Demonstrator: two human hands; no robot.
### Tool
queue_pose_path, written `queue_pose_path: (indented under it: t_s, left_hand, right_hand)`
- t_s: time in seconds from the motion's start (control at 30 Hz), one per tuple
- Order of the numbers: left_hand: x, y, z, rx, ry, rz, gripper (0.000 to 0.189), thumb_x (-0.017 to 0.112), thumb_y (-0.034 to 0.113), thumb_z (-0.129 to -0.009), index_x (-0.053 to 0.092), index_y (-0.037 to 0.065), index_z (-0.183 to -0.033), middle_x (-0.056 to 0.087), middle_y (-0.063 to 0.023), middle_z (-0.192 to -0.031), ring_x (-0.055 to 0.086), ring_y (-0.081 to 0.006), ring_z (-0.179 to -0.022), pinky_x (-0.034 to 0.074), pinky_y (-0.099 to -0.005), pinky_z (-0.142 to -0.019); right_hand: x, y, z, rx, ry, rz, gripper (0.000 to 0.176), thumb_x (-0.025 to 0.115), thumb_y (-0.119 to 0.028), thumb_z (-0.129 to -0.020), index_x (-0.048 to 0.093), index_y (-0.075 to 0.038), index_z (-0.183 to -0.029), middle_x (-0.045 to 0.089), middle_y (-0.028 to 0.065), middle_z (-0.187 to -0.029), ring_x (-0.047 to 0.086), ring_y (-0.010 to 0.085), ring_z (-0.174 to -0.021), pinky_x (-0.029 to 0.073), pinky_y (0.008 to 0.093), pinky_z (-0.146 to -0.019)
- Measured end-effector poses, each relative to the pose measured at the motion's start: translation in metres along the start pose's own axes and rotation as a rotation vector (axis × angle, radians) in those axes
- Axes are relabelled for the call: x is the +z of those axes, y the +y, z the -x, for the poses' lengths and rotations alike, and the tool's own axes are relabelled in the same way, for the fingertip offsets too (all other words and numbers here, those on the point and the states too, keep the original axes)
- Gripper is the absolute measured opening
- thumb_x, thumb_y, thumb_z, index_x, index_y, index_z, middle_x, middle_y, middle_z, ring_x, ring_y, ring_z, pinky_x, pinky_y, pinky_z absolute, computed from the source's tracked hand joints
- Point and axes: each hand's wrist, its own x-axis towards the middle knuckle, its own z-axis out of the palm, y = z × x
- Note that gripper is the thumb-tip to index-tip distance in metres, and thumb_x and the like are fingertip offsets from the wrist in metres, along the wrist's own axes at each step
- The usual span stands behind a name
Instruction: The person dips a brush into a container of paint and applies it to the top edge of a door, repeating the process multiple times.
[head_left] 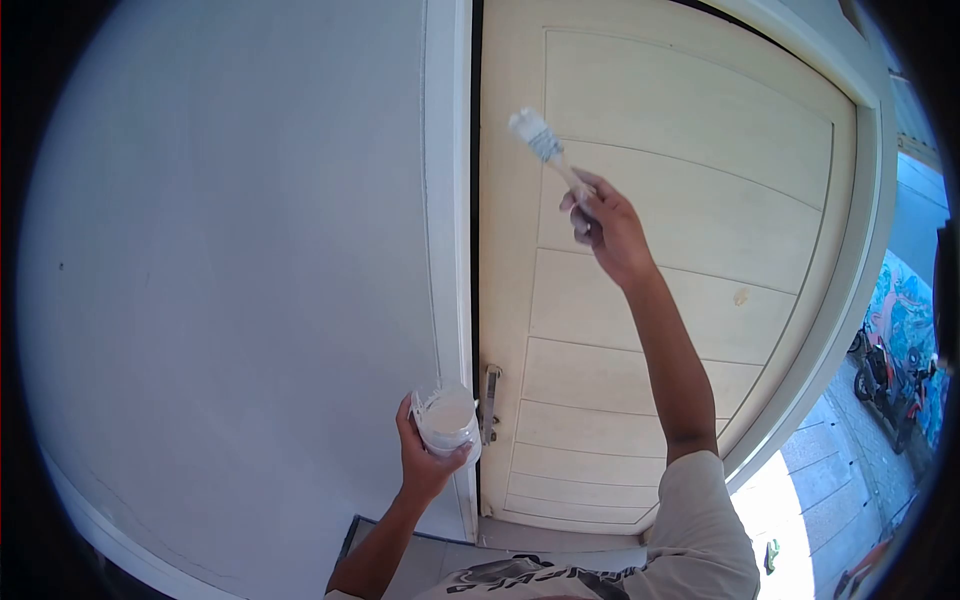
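Observation:
My right hand (600, 220) is raised in front of the cream door, its fingers wrapped round the handle of a paintbrush (546, 143). The brush points up and to the left, and its bristles are coated in white paint. Lower down, my left hand (428, 455) grips a clear plastic tub (447, 425) from the side. White paint shows in the tub's open mouth and is smeared along its rim. The tub overlaps the edge of the white door frame (455, 250) in this view.
The cream panelled door (660, 210) fills the right side, with a metal handle (490, 403) just right of the tub. A plain pale wall (230, 270) stands at the left. Outside at the far right, a motorcycle (885, 385) stands by a colourful painted wall (905, 310).

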Motion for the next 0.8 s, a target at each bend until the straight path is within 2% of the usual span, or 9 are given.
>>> queue_pose_path:
  t_s: [0.17, 0.23, 0.3, 0.33, 0.4, 0.63, 0.7, 0.73, 0.8]
  left_hand:
    - [0.001, 0.008, -0.003, -0.016, 0.033, 0.026, 0.107, 0.078, 0.001, -0.066, 0.012, 0.007, -0.151, 0.043, -0.0163, -0.137, 0.049, -0.0280, -0.129, 0.041, -0.0441, -0.110]
    - [0.000, 0.007, -0.004, -0.022, 0.057, 0.011, 0.107, 0.078, 0.002, -0.066, 0.013, 0.006, -0.151, 0.044, -0.0163, -0.137, 0.049, -0.0278, -0.128, 0.042, -0.0437, -0.110]
    - [-0.002, 0.004, -0.006, -0.010, 0.075, 0.006, 0.107, 0.078, 0.002, -0.066, 0.013, 0.006, -0.151, 0.044, -0.0163, -0.137, 0.050, -0.0277, -0.128, 0.041, -0.0436, -0.110]
    - [-0.003, 0.003, -0.006, -0.002, 0.089, 0.002, 0.107, 0.078, 0.003, -0.065, 0.013, 0.006, -0.151, 0.044, -0.0162, -0.136, 0.050, -0.0277, -0.127, 0.041, -0.0435, -0.110]
    - [-0.008, -0.003, -0.007, 0.013, 0.087, -0.026, 0.109, 0.080, 0.001, -0.065, 0.012, 0.007, -0.151, 0.043, -0.0171, -0.138, 0.049, -0.0284, -0.129, 0.041, -0.0439, -0.110]
    - [-0.022, -0.005, -0.009, 0.059, 0.141, -0.160, 0.110, 0.081, 0.001, -0.066, 0.012, 0.006, -0.151, 0.042, -0.0182, -0.138, 0.048, -0.0293, -0.129, 0.040, -0.0440, -0.111]
    - [-0.027, -0.005, -0.009, 0.046, 0.152, -0.153, 0.109, 0.081, 0.001, -0.066, 0.012, 0.006, -0.151, 0.042, -0.0183, -0.138, 0.048, -0.0295, -0.129, 0.040, -0.0439, -0.111]
    - [-0.028, -0.005, -0.009, 0.038, 0.162, -0.144, 0.109, 0.081, 0.001, -0.066, 0.012, 0.006, -0.151, 0.042, -0.0185, -0.137, 0.048, -0.0296, -0.128, 0.040, -0.0439, -0.111]
    - [-0.031, -0.003, -0.008, 0.036, 0.173, -0.144, 0.109, 0.081, 0.001, -0.066, 0.012, 0.005, -0.151, 0.042, -0.0187, -0.137, 0.048, -0.0298, -0.128, 0.041, -0.0438, -0.110]
  right_hand:
    - [-0.013, -0.053, -0.127, -0.454, 0.276, 0.460, 0.029, 0.057, -0.011, -0.097, 0.062, -0.001, -0.125, 0.069, 0.0034, -0.092, 0.050, 0.0059, -0.067, 0.038, 0.0209, -0.055]
    - [-0.011, -0.070, -0.168, -0.578, 0.328, 0.537, 0.034, 0.064, -0.010, -0.091, 0.063, 0.001, -0.124, 0.067, 0.0061, -0.085, 0.054, 0.0068, -0.064, 0.045, 0.0239, -0.056]
    - [-0.003, -0.085, -0.200, -0.615, 0.372, 0.638, 0.034, 0.063, -0.007, -0.089, 0.064, 0.002, -0.122, 0.069, 0.0092, -0.090, 0.061, 0.0156, -0.070, 0.050, 0.0305, -0.063]
    - [-0.006, -0.086, -0.225, -0.614, 0.372, 0.631, 0.034, 0.063, -0.007, -0.089, 0.064, 0.002, -0.122, 0.069, 0.0092, -0.090, 0.061, 0.0156, -0.070, 0.050, 0.0305, -0.063]
    - [-0.012, -0.084, -0.274, -0.969, 0.427, 0.764, 0.023, 0.064, -0.006, -0.088, 0.069, -0.003, -0.110, 0.067, 0.0130, -0.081, 0.061, 0.0209, -0.071, 0.050, 0.0369, -0.066]
    - [-0.038, -0.095, -0.300, -0.899, 0.567, 0.775, 0.028, 0.063, -0.003, -0.087, 0.068, -0.002, -0.114, 0.066, 0.0150, -0.081, 0.061, 0.0250, -0.071, 0.049, 0.0363, -0.066]
    - [-0.049, -0.084, -0.298, -1.187, 0.759, 0.691, 0.029, 0.060, -0.004, -0.090, 0.067, -0.001, -0.118, 0.067, 0.0164, -0.081, 0.062, 0.0270, -0.071, 0.049, 0.0373, -0.065]
    - [-0.047, -0.082, -0.294, -1.187, 0.758, 0.690, 0.029, 0.060, -0.004, -0.090, 0.067, -0.001, -0.118, 0.067, 0.0164, -0.081, 0.062, 0.0270, -0.071, 0.049, 0.0373, -0.065]
    - [-0.044, -0.077, -0.288, -1.092, 1.002, 0.483, 0.032, 0.055, -0.004, -0.092, 0.063, 0.002, -0.123, 0.068, 0.0218, -0.096, 0.064, 0.0323, -0.084, 0.051, 0.0401, -0.074]
